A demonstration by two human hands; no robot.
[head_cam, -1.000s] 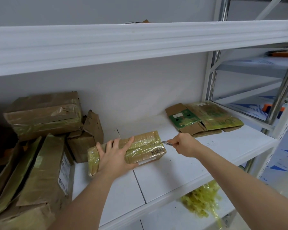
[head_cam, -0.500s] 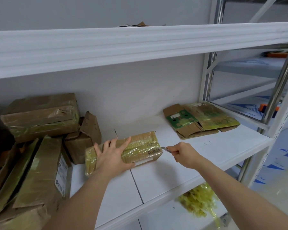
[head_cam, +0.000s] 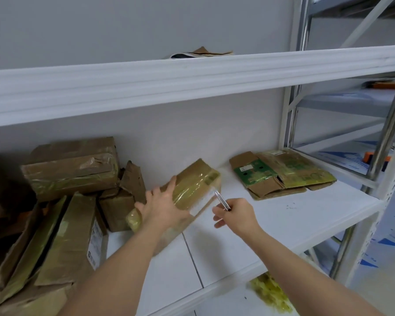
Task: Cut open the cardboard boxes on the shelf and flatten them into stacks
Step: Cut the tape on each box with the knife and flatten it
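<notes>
at the left edge of the frame a pile of taped cardboard boxes [head_cam: 62,201] sits on the white shelf [head_cam: 283,222]: one big box up top at the back, two long ones leaning at lower left, and two smaller crumpled ones beside them, five that can be counted, with more brown card at the far left too dark to sort out. just right of the pile, in the middle of the frame, one small box [head_cam: 192,183] wrapped in yellowish tape is tipped up at an angle, its far end raised toward the wall; it is blurred. the left hand [head_cam: 162,208] lies flat on the box's near top face, fingers spread and straight, arm reaching up from the bottom centre. to its right the right hand [head_cam: 235,213] has its fingers curled round one slim metal knife [head_cam: 221,199], whose tip touches the box's right end by a white label. further right, at mid right of the frame, one stack of flattened boxes [head_cam: 281,174] lies on the shelf, at least two layers, one with a green printed face. at lower right one heap of yellow tape scraps [head_cam: 269,293] lies on the shelf below. on the upper shelf, top centre, a few flat cardboard pieces [head_cam: 205,53] show over the edge
</notes>
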